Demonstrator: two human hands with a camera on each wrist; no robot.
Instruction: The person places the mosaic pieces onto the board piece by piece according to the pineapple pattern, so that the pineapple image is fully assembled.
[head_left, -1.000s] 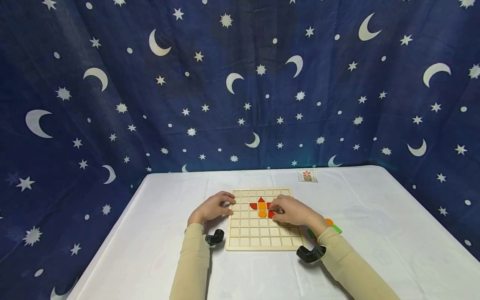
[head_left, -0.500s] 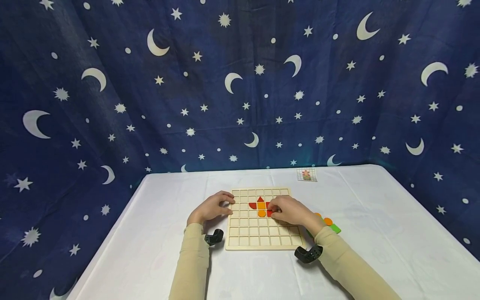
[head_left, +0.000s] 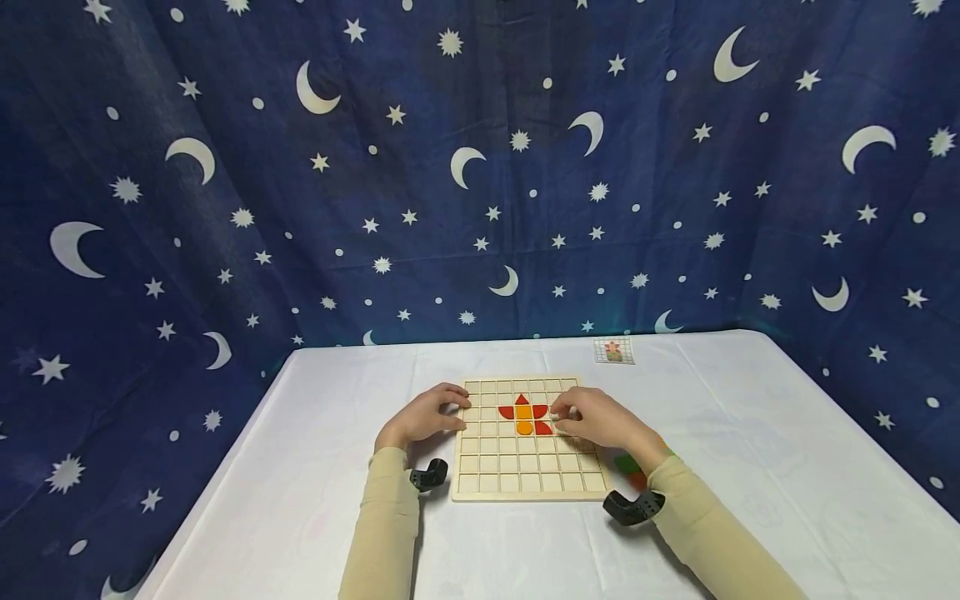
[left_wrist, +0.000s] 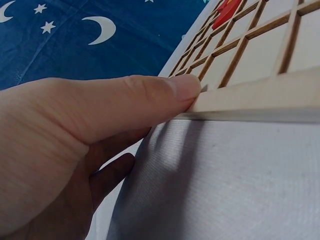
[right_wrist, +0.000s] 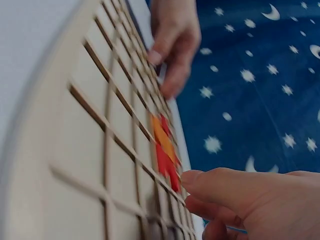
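Observation:
A wooden grid board (head_left: 498, 483) lies on the white table. My left hand (head_left: 423, 414) rests at its left edge, thumb and fingertips touching the rim; in the left wrist view the thumb (left_wrist: 135, 97) lies straight against the corner. On the board sit an orange square (head_left: 523, 412), an orange circle (head_left: 525, 428), a red triangle (head_left: 521, 400) and several red curved pieces, among them one right of the square (head_left: 540, 411) and one right of the circle (head_left: 543, 428). My right hand (head_left: 600, 417) hovers over the board's right side, fingers loosely bent with nothing visible between them.
A small printed pattern card (head_left: 614, 351) lies at the back of the table. Green (head_left: 628, 463) and orange-red loose pieces (head_left: 638, 481) lie right of the board, partly hidden by my right forearm. A blue star-and-moon curtain (head_left: 480, 208) hangs behind.
My right hand has moved slightly right, off the red pieces, and its fingers have let go. The red pieces beside the orange square and circle now show fully. The left hand stays still.

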